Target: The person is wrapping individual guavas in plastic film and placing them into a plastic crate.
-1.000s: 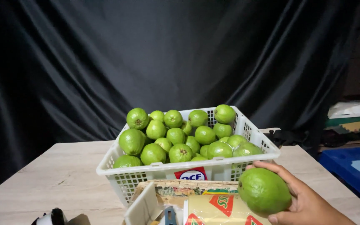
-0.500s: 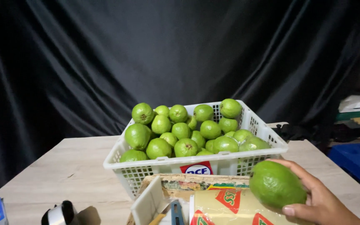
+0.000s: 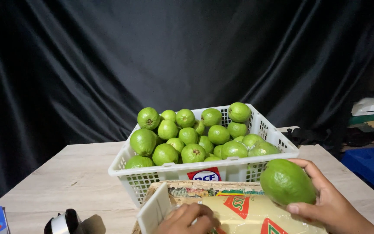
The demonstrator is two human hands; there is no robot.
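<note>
Head view: white basket [image 3: 195, 171] holds green guavas [image 3: 187, 138].

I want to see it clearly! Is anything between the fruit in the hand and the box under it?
Nothing visible. The right hand holds the green fruit just above the box, whose top looks covered by clear film; the left hand rests farther left.

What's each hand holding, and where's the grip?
The right hand holds a green fruit, fingers wrapped around its right side and underside. The left hand rests on the plastic-wrapped cardboard box; it grips nothing that shows.
</note>
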